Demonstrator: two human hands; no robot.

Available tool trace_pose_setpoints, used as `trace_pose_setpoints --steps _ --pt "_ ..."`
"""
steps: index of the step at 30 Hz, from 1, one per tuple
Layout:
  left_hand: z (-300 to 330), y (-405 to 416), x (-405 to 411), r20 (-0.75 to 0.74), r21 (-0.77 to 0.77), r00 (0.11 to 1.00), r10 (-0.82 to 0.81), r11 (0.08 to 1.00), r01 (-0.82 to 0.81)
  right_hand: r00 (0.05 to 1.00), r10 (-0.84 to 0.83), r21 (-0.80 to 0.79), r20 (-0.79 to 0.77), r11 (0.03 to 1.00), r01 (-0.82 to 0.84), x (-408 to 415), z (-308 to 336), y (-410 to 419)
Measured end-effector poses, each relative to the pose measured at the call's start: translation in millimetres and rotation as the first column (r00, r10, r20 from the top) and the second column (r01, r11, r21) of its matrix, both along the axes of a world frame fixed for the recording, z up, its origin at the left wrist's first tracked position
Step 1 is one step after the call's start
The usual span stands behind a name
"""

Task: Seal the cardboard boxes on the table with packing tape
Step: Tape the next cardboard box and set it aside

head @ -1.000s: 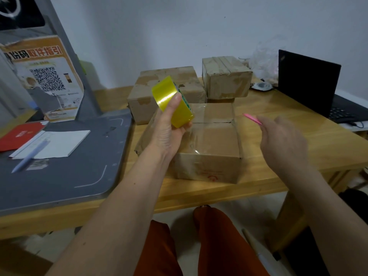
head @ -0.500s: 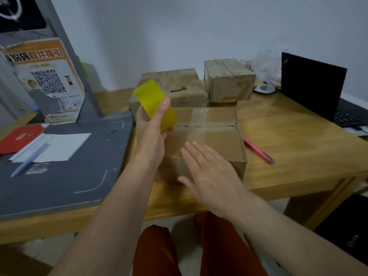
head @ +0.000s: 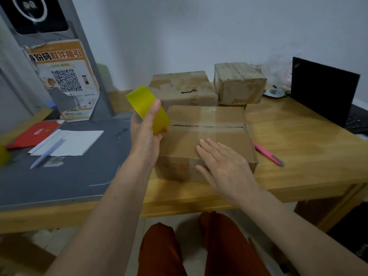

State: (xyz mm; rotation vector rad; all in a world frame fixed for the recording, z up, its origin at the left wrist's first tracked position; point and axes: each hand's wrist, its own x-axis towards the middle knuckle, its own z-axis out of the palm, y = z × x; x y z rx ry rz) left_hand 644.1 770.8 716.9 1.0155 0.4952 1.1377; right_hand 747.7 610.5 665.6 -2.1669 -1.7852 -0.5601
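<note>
Left hand (head: 146, 136) grips yellow packing tape roll (head: 148, 109), centre frame. Right hand (head: 223, 162) lies flat, fingers straight, on brown cardboard box (head: 207, 144) on bench (head: 298, 156). Risk: flap seam looks split; tape could wrinkle if box shifts.
</note>
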Motion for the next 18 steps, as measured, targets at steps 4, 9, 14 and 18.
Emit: trace_pose_setpoints --steps 4,9,14,18 --pt "4.5 16.0 -16.0 0.018 -0.068 0.996 0.092 0.994 -0.091 0.988 -0.093 0.117 -0.124 0.987 0.107 13.9 8.7 -4.1" --pt "-9.8 21.9 -18.3 0.006 -0.17 0.996 0.086 0.982 -0.083 0.473 -0.178 0.019 -0.863 0.924 0.382 43.2 22.0 -15.3" --pt "-21.9 18.0 -11.0 0.029 -0.239 0.998 0.059 0.97 -0.05 -0.381 0.21 0.041 -0.9 0.913 0.406 58.8 9.4 -15.8" --pt "-25.1 21.2 -9.8 0.001 -0.183 0.993 0.121 0.976 -0.119 -0.366 0.187 0.056 -0.911 0.939 0.34 54.6 14.1 -13.9"
